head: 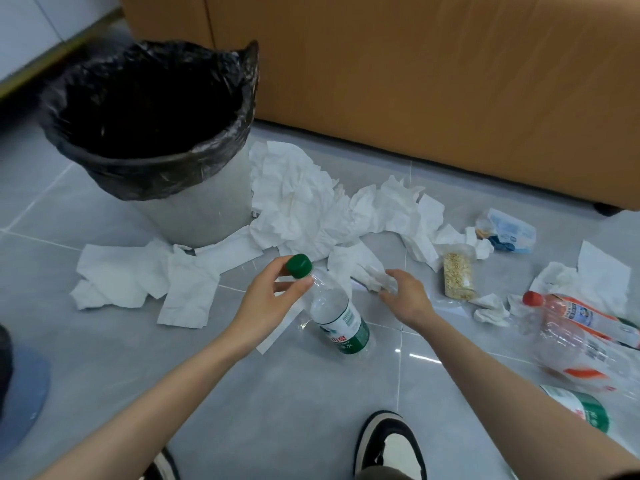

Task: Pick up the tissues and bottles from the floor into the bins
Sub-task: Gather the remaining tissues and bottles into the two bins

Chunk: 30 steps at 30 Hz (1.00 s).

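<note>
The person's left hand (273, 296) has its fingers curled round the neck of a water bottle (332, 313), right under the green cap (299, 266). The bottle sits in front of the bin (194, 206), a bit to the bin's right, tilted with the cap leaning toward the bin. It's hard to say whether its base is on the floor (104, 341) or just off it.

The bottle looks clear and empty, so probably super light, with thin walls that would buckle if squeezed mid-body. The neck is the stiff part, so that grip seems like the smart one, and the label could be a little slick anyway.

The right hand (405, 299) is also in front of the bin, further right than the bottle. It seems to be pinching a crumpled tissue (375, 282), though that bit is blurry. Tissue weighs nothing and is soft, so a loose bunching pinch should do it, and one grab could take several.

There's loads more: tissues (304, 199) are heaped against the bin's right side and some lie flat at its foot. A red-capped bottle (568, 320) lies on its side well to the right of the bin. It looks crumpled already, so it would probably be grabbed by the neck too.

The bin's black liner (145, 178) is wide open, so an easy drop from above, I reckon.
</note>
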Each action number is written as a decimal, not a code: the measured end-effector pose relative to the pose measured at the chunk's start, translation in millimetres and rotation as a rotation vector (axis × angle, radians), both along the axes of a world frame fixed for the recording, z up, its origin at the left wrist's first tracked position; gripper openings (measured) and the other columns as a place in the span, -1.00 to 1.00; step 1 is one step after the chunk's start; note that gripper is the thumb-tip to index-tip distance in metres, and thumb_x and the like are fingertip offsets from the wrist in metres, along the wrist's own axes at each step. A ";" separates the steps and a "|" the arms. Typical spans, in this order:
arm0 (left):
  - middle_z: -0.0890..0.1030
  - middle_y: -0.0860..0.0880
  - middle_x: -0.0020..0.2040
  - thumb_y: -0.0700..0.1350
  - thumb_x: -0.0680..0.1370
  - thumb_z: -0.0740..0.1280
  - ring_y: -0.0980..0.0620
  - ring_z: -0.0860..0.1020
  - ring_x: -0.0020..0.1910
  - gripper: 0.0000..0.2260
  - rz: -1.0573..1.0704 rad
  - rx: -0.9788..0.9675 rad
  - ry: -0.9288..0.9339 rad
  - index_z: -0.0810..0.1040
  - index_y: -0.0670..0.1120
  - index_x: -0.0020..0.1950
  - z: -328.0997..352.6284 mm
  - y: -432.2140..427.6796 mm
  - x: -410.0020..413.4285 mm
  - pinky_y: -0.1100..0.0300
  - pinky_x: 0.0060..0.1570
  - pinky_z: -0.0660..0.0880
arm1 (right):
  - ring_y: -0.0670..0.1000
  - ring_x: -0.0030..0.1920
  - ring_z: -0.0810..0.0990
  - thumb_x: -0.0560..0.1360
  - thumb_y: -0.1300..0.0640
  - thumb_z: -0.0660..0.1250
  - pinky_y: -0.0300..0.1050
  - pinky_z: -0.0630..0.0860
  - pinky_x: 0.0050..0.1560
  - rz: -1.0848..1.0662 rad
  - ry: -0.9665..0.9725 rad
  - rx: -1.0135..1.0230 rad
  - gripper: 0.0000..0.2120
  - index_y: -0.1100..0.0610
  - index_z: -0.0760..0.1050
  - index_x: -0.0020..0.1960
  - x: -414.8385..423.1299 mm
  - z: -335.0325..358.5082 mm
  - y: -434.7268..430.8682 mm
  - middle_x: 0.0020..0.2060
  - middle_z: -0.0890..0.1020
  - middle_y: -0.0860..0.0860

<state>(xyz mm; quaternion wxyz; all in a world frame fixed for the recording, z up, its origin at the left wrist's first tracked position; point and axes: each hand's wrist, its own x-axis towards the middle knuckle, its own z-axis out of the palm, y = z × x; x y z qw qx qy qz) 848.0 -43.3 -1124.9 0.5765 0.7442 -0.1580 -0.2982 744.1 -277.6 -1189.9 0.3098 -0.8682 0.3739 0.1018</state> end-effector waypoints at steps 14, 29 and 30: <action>0.57 0.04 0.15 -0.07 0.53 0.35 0.12 0.60 0.02 -0.81 0.110 -0.137 0.049 0.51 0.09 0.12 29.4 3.5 8.9 0.12 -0.09 0.63 | 0.12 0.09 0.55 0.55 0.09 0.27 -0.01 0.48 0.03 -0.274 -0.146 -0.019 -0.61 0.13 0.28 0.33 2.0 -3.9 27.1 0.17 0.55 0.09; 0.54 -0.04 0.19 -0.04 0.54 0.30 0.03 0.58 0.15 -0.79 0.619 -0.665 -0.219 0.39 0.00 0.15 152.5 48.2 88.2 0.14 -0.07 0.60 | -0.05 -0.13 0.63 0.53 0.09 0.35 -0.21 0.62 -0.15 -0.239 -0.782 0.583 -0.66 0.15 0.42 0.27 141.6 158.9 72.9 0.05 0.60 0.05; 0.53 -0.04 0.19 -0.07 0.57 0.29 0.04 0.59 0.15 -0.81 0.680 -0.690 -0.196 0.38 -0.02 0.15 152.1 48.0 91.6 0.14 -0.05 0.60 | -0.04 -0.12 0.63 0.53 0.10 0.35 -0.18 0.62 -0.11 -0.217 -0.804 0.620 -0.67 0.13 0.41 0.25 150.6 170.4 83.0 0.03 0.60 0.04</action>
